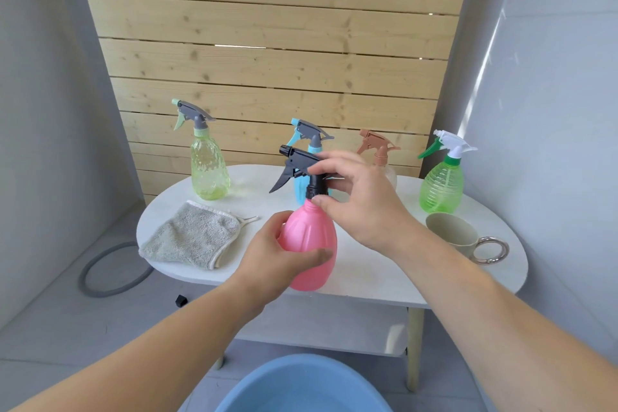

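Blue basin (301,388) sits on the floor in front of the white oval table (368,274), below two bare forearms that reach toward the tabletop. At the table's near edge, a person holds a pink spray bottle (314,237) upright with both hands; whether its base rests on the top or hangs just above it cannot be told. The left hand (277,261) wraps round the bottle's rounded body, thumb laid across the front and fingers curled behind. The right hand (361,197) closes over the black trigger head (297,160), thumb pressed at the black collar on the neck and fingers bent across the top of the head, whose nozzle points toward the table's left end. On the table's left end a grey cloth (194,237) lies folded, and behind it stands a yellow-green spray bottle (210,170). Along the table's back edge a blue spray bottle (309,137) is largely hidden behind the pink one, and a clear bottle with a brown trigger (376,144) shows above the right hand. At the table's right end stand a green spray bottle (442,184) with a white head and, nearer the front edge, a beige mug (448,231) with a round metal handle. A wooden slat panel (267,43) rises behind the table, and a grey hose (110,271) loops on the floor to the table's left.
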